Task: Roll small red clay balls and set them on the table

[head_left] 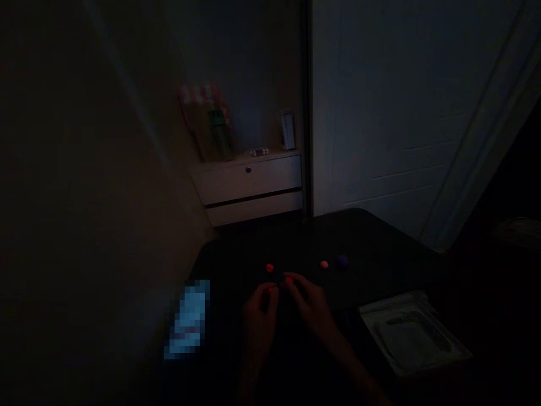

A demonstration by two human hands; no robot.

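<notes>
The scene is very dark. Over the black table (236,254), my left hand (258,310) pinches a small red lump (271,290) that looks like modelling clay. Close beside it, my right hand (311,301) has its fingers closed on another red lump (288,280). Whether the two lumps are joined between my fingertips is too dark to tell. Just beyond my hands lies a separate red piece (269,268). To the right of it rest a pink ball (324,264) and a dark purple ball (342,261).
A blurred bright screen (188,321) glows at the left. A clear-looking packet or tray (416,332) lies at the right, by the table's edge. Behind the table stand a white drawer unit (253,183) with a green bottle (221,134) on top, and a pale door (380,113).
</notes>
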